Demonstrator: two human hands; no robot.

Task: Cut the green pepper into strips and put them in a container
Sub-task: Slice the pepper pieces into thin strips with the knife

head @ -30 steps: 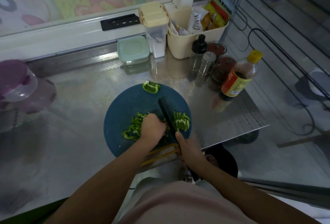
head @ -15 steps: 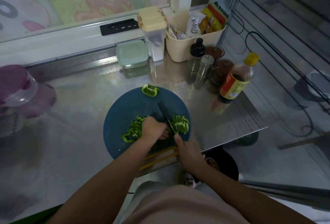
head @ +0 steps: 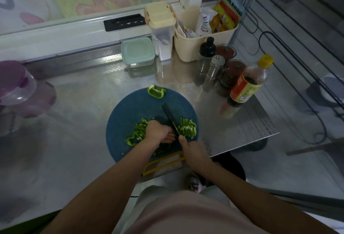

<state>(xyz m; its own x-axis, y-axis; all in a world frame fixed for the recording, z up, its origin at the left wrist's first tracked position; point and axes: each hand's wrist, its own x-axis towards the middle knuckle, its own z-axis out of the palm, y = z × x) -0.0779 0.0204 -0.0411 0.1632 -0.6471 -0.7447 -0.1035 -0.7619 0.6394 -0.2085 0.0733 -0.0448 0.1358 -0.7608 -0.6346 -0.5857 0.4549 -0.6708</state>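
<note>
a: what could go wrong from here?
b: the left hand (head: pixel 158 131) sits on the round blue cutting board (head: pixel 134 107) with its fingertips (head: pixel 170 137) just beside the black-bladed knife (head: pixel 170 116); the fingers lie together, pointing at the blade; whether they curl round a piece i cannot tell; one slip would likely nick them.
a: and the right hand (head: pixel 193 151)?
b: clamped round the knife's handle; a hard stroke might also push strips off the board's right rim onto the steel counter (head: pixel 83 103).
a: how does the green pepper look?
b: mostly thin curved strips on the board; one pile (head: pixel 188 128) right of the blade, another (head: pixel 137 133) left of the hand; one uncut chunk (head: pixel 156 91) at the far rim; the pale green lidded square container (head: pixel 137 51) stands well apart, lid on.
</note>
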